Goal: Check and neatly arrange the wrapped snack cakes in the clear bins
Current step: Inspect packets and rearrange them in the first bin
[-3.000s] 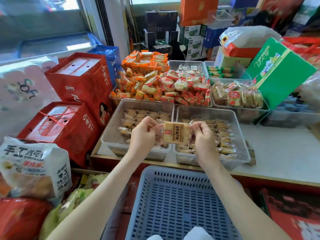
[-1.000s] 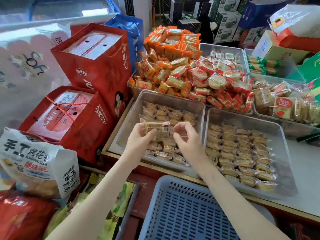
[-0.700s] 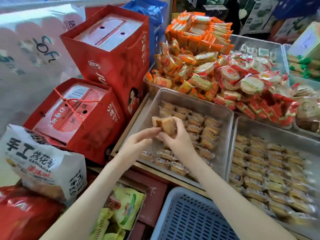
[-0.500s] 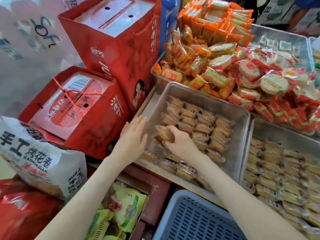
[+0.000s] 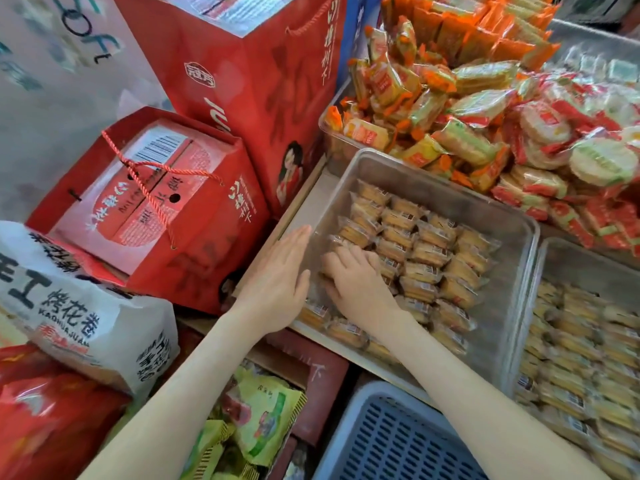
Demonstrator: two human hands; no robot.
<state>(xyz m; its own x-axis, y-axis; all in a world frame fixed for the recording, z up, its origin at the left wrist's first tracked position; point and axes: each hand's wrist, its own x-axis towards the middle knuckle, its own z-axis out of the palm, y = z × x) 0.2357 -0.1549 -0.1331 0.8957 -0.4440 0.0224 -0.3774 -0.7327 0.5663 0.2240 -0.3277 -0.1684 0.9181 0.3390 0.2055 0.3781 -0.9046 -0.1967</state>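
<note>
The left clear bin point(image 5: 437, 190) holds neat rows of wrapped tan snack cakes point(image 5: 423, 251). My right hand point(image 5: 358, 284) is down inside this bin at its near-left corner. Its fingers curl over a snack cake among the rows, and the hand mostly hides that cake. My left hand point(image 5: 277, 282) lies flat with straight fingers against the outside of the bin's left wall and holds nothing. The right clear bin point(image 5: 554, 259) beside it is packed with rows of similar cakes point(image 5: 581, 348).
Two red gift boxes point(image 5: 156, 202) point(image 5: 249, 81) stand left of the bins, with a white snack bag point(image 5: 86, 306) nearer me. Behind the bins is a heap of orange and red wrapped snacks point(image 5: 485, 116). A blue slotted basket point(image 5: 398, 441) and green packets point(image 5: 256, 420) lie below.
Both hands held one cake up over the bins. My left hand let go and went flat by the left bin's wall. My right hand brought the cake down into the left bin's rows.
</note>
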